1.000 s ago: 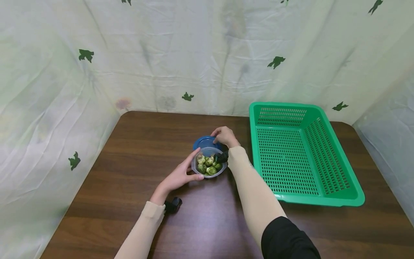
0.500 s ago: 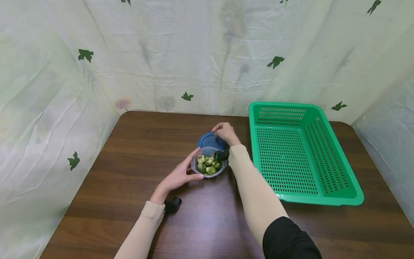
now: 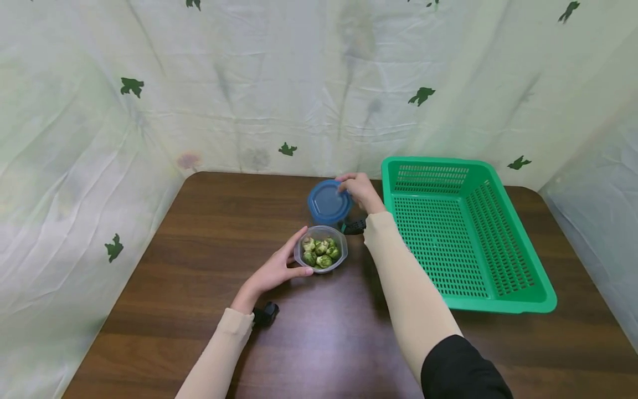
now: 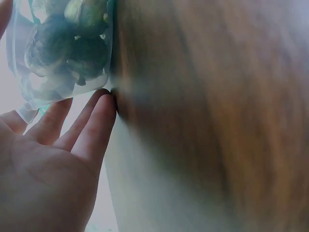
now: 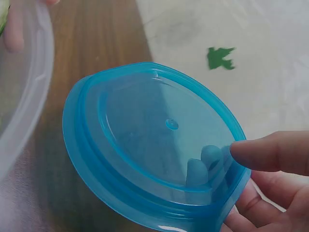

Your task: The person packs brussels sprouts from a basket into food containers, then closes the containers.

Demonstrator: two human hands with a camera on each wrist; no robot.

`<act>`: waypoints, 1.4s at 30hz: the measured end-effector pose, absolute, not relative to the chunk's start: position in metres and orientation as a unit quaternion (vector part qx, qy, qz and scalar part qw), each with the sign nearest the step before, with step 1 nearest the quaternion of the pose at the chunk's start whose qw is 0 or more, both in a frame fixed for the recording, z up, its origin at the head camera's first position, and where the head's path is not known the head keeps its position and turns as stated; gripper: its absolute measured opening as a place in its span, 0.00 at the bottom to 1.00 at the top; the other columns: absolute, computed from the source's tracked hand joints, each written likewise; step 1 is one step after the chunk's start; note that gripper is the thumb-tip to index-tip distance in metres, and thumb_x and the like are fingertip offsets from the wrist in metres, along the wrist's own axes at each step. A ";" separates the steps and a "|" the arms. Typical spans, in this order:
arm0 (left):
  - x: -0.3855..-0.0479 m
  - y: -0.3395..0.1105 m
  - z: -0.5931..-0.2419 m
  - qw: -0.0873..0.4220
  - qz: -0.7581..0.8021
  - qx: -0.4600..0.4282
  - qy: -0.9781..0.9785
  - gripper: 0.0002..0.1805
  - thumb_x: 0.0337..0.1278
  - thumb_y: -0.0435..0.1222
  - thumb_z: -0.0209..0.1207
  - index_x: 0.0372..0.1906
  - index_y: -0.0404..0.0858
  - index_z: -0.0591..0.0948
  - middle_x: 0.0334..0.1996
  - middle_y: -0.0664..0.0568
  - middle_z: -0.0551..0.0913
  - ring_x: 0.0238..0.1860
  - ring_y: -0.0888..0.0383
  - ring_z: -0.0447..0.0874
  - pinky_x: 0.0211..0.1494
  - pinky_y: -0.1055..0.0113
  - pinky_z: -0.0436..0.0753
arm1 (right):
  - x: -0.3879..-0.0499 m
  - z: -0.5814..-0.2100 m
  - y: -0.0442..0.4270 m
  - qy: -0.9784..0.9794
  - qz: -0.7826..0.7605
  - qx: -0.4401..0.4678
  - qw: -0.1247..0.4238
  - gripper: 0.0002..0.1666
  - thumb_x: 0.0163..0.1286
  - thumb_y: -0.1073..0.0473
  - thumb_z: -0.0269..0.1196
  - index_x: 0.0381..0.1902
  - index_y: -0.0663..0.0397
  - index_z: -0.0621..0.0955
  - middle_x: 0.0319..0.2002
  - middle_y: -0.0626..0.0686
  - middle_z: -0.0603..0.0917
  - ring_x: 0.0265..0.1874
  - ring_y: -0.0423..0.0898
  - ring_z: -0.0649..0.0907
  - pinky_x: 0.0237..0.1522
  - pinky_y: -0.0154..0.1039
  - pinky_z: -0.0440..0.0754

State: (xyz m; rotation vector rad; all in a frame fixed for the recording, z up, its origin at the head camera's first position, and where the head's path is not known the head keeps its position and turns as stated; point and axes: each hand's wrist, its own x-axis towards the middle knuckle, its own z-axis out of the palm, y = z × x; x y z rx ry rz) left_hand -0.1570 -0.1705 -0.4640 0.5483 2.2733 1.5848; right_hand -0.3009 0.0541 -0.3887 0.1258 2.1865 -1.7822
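My left hand (image 3: pixel 273 270) holds a clear plastic food container (image 3: pixel 321 230) on the table, thumb at the near side and fingers at the left. Several Brussels sprouts (image 3: pixel 321 252) lie inside it. In the left wrist view, fingertips (image 4: pixel 101 108) touch the container's wall near its base. Just behind the container, my right hand (image 3: pixel 363 191) pinches the edge of a blue lid (image 3: pixel 328 203). The right wrist view has the thumb (image 5: pixel 260 151) on top of the translucent lid (image 5: pixel 140 130), with the other fingers showing through from underneath.
A large green perforated basket (image 3: pixel 490 306) stands on the right part of the brown wooden table (image 3: pixel 214 233), close to my right forearm. Pale sheeting (image 3: pixel 239 88) with green leaf-shaped patches hangs behind the table and along its sides.
The lid has moved back and slightly right with my right hand, away from the container, and shows more of its face. My left hand and the container have stayed in place.
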 end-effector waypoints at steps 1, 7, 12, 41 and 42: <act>-0.157 -0.171 -0.464 0.156 0.553 0.194 0.795 0.52 0.56 0.33 0.66 0.77 0.45 0.45 0.74 0.44 0.47 0.68 0.43 0.60 0.64 0.48 0.65 | -0.301 -0.385 0.056 0.762 -0.626 0.047 0.160 0.22 0.63 0.73 0.58 0.56 0.62 0.79 0.26 0.46 0.74 0.11 0.38 0.58 0.19 0.32 0.63; -0.157 -0.172 -0.462 0.154 0.553 0.200 0.794 0.52 0.55 0.34 0.67 0.77 0.45 0.46 0.74 0.45 0.49 0.67 0.43 0.61 0.64 0.48 0.66 | -0.299 -0.364 0.064 0.723 -0.670 0.043 0.163 0.23 0.63 0.74 0.58 0.58 0.68 0.76 0.36 0.52 0.76 0.25 0.41 0.72 0.29 0.32 0.74; -0.157 -0.172 -0.459 0.152 0.553 0.202 0.794 0.52 0.54 0.33 0.67 0.77 0.43 0.46 0.74 0.44 0.49 0.66 0.43 0.62 0.64 0.49 0.67 | -0.294 -0.349 0.072 0.705 -0.689 0.029 0.165 0.21 0.67 0.73 0.56 0.58 0.69 0.75 0.38 0.55 0.77 0.28 0.43 0.76 0.32 0.34 0.76; -0.150 -0.165 -0.429 0.157 0.539 0.218 0.798 0.50 0.55 0.27 0.64 0.75 0.32 0.44 0.73 0.35 0.45 0.70 0.40 0.52 0.64 0.46 0.65 | -0.225 -0.354 0.103 0.709 -0.663 -0.145 0.192 0.12 0.72 0.70 0.52 0.52 0.68 0.72 0.39 0.58 0.82 0.39 0.51 0.81 0.52 0.45 0.72; -0.152 -0.166 -0.434 0.157 0.539 0.217 0.799 0.51 0.55 0.28 0.65 0.75 0.33 0.44 0.73 0.36 0.45 0.70 0.41 0.51 0.64 0.46 0.65 | -0.223 -0.355 0.103 0.713 -0.659 -0.150 0.188 0.12 0.72 0.70 0.53 0.51 0.69 0.72 0.40 0.59 0.82 0.39 0.52 0.81 0.53 0.46 0.71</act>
